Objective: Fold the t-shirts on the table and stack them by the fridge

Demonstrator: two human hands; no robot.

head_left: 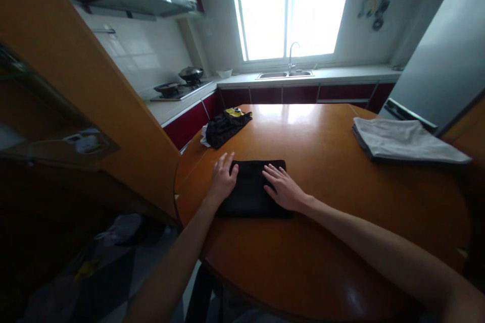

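A flat black rectangle that looks like folded cloth lies on the wooden table in front of me. At its left edge rests my left hand, fingers stretched out and thumb over the black surface. My right hand lies flat on the right part of the same piece, its fingers spread and pointing left. Neither hand grips anything. What kind of garment or cloth it is cannot be made out.
The round wooden table bears a crumpled black garment with yellow and white parts at the far left. Folded grey cloth lies at the right. Beyond are a sink, a stove with pans, and a tall fridge.
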